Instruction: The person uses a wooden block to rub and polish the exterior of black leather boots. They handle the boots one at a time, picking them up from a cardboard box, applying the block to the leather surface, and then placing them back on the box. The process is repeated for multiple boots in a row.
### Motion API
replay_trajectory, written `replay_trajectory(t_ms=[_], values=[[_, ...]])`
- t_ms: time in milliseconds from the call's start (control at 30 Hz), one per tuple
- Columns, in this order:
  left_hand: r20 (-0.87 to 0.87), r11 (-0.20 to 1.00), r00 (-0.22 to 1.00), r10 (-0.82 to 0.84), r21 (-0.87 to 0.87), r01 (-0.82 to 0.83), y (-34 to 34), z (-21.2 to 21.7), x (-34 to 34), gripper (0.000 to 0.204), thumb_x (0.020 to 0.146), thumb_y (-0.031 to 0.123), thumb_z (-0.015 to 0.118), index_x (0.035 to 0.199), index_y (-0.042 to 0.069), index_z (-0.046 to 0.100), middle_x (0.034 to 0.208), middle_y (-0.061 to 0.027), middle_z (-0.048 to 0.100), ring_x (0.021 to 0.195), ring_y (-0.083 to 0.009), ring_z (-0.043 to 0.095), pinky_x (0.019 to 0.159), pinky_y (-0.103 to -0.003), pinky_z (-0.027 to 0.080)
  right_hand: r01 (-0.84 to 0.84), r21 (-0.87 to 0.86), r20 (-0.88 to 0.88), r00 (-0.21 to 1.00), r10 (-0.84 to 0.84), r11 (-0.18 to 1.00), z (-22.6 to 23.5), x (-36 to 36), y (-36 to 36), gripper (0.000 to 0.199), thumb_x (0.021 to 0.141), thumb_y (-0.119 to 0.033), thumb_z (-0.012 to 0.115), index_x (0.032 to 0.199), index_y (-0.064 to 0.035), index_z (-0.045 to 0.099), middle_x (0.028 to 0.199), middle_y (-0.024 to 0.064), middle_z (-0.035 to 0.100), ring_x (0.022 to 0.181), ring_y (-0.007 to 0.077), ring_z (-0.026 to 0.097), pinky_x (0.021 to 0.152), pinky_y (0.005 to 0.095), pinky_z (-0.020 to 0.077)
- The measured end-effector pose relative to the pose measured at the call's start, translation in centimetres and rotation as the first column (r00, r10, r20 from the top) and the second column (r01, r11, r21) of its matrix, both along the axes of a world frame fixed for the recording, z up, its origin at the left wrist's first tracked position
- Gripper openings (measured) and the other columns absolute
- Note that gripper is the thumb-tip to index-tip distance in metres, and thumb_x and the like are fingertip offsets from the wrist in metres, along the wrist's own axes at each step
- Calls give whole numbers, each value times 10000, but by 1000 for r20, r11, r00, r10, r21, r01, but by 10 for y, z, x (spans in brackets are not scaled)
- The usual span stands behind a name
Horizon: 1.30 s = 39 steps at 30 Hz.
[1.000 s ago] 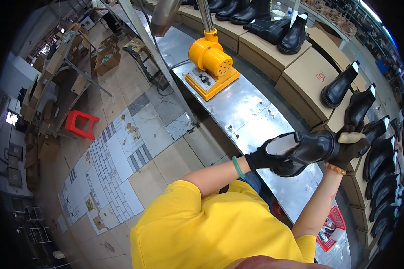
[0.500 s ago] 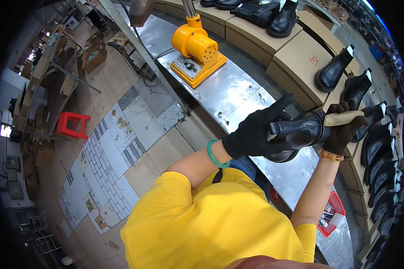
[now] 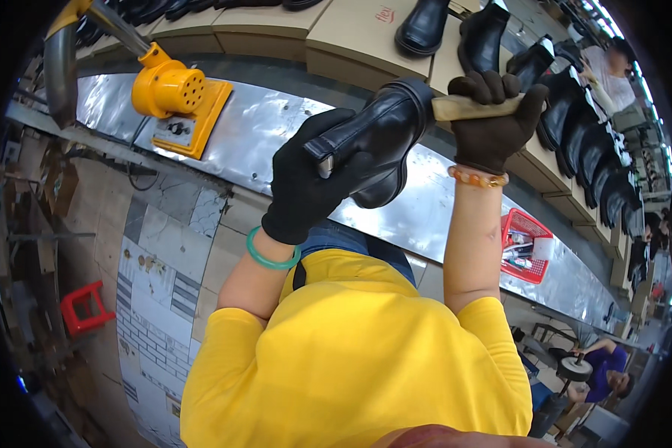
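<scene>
My left hand (image 3: 304,185), in a black glove, grips a black ankle boot (image 3: 381,138) by its shaft and holds it up over the shiny metal bench (image 3: 276,123). My right hand (image 3: 493,119), also in a black glove, is closed around the pale wooden handle of a brush (image 3: 474,107) whose end rests against the boot's upper. A green bangle sits on my left wrist and a beaded bracelet on my right.
A yellow heater blower (image 3: 178,101) stands on the bench at left. Cardboard boxes (image 3: 351,33) behind carry rows of black boots (image 3: 582,142). A red basket (image 3: 526,246) sits at the right. Other people work at the far right. A red stool (image 3: 86,306) stands on the floor.
Both hands have lifted the boot higher and closer to me, and the brush end now lies on the boot's upper. My view has swung left along the bench.
</scene>
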<state>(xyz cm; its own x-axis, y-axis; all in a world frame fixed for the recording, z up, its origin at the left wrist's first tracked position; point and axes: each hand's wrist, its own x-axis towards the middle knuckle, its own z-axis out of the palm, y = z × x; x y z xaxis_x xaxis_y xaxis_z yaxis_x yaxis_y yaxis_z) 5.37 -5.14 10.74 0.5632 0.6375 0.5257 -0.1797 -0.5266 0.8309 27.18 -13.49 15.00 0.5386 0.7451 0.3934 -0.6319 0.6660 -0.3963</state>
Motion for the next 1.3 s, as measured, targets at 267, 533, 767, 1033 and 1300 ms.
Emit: replay_trajectory(t_ms=[267,533,767,1033,1300], values=[[-16,1000,1000,5,16,-5,-7,2,8,449,719,195,762,1089,14,583,982,-128,652,874,-239,648,781,-315,508,410,-89,195,901,-387,908,8,-15,11,372,850,-490,562,656,-178,501,574,-50,328,580,100,319,662,317,334],[-41,1000,999,-20,0,20,-4,-1,9,471,718,171,768,1113,-4,579,1011,-136,647,894,-226,640,796,-313,505,410,-8,176,898,-403,912,-1,-19,25,382,892,-449,491,670,-140,467,569,-25,308,535,109,288,589,303,305],[-4,998,999,-48,44,48,-4,-2,11,452,730,145,758,1117,-3,579,1010,-140,647,897,-235,645,798,-320,507,554,63,509,697,-504,830,0,-29,22,411,954,-396,384,684,-87,404,562,13,278,501,128,276,513,313,300],[40,997,998,-50,59,47,-5,0,15,346,761,121,708,1075,23,601,951,-135,661,836,-258,661,750,-323,519,461,96,455,768,-451,882,-3,-26,20,404,950,-394,399,697,-80,412,570,16,283,503,139,296,537,330,341],[-55,992,996,-64,106,70,-13,6,15,456,743,124,748,1138,-5,561,1028,-151,640,906,-247,646,803,-327,512,344,-1,49,938,-344,939,6,16,-26,262,880,-333,549,752,-105,529,614,-11,415,550,98,360,600,319,386]])
